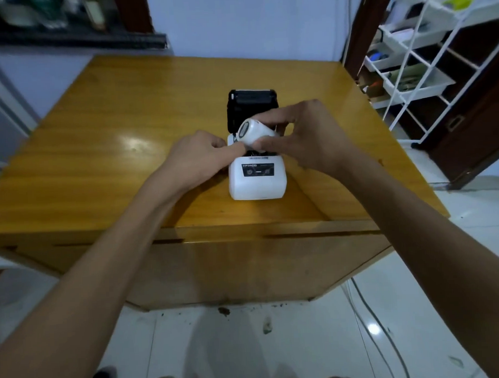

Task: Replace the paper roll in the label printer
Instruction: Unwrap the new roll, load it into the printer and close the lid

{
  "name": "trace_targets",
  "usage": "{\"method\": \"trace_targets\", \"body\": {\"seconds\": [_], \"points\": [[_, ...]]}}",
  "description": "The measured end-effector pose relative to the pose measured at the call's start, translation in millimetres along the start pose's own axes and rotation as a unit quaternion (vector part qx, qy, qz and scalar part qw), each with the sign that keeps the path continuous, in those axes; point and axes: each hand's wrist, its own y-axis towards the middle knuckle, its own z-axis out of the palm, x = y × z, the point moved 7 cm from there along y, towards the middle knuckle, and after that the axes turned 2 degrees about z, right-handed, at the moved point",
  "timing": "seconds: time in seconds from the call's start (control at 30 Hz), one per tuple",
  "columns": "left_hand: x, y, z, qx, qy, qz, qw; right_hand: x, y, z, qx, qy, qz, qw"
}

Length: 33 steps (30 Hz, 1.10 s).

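A small white label printer [257, 180] stands in the middle of the wooden table [100, 154], its black lid [251, 105] swung up and back. Just above the open bay, tilted with one end facing me, is a white paper roll [255, 132]. My right hand [303, 136] grips the roll from the right, fingers over its top and thumb underneath. My left hand [202, 156] rests against the printer's left side, its thumb and fingertip pinching at the roll's lower left edge. The inside of the bay is mostly hidden by the roll and fingers.
A white wire shelf rack [424, 58] with trays of small items stands to the right of the table, beside a dark wooden door. A dark counter with clutter runs along the back left. Below the table's front edge are white floor tiles and a cable [371, 311].
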Motion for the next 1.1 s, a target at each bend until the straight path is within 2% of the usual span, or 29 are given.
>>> {"method": "trace_targets", "body": {"seconds": [0.1, 0.2, 0.4, 0.53, 0.7, 0.83, 1.1], "points": [[-6, -10, 2, -0.052, 0.006, 0.024, 0.998, 2, -5, -1, 0.004, -0.054, -0.026, 0.998], [-10, -20, 3, -0.097, 0.014, 0.034, 0.995, 3, -4, 1, 0.019, -0.095, -0.010, 0.995], [-15, -26, -1, -0.122, 0.029, 0.029, 0.992, 29, 11, 12, 0.128, -0.242, -0.008, 0.962], [-13, -24, -1, -0.133, 0.049, 0.028, 0.990, 31, 16, 18, 0.136, -0.293, -0.009, 0.946], [-11, -22, -1, -0.145, 0.060, 0.026, 0.987, 27, 11, 20, 0.102, -0.288, -0.018, 0.952], [-10, -20, -1, -0.148, 0.068, 0.028, 0.986, 19, 8, 23, 0.115, -0.196, 0.010, 0.974], [-12, -21, -3, -0.147, 0.061, 0.023, 0.987, 9, 9, 27, 0.114, -0.167, 0.027, 0.979]]}}
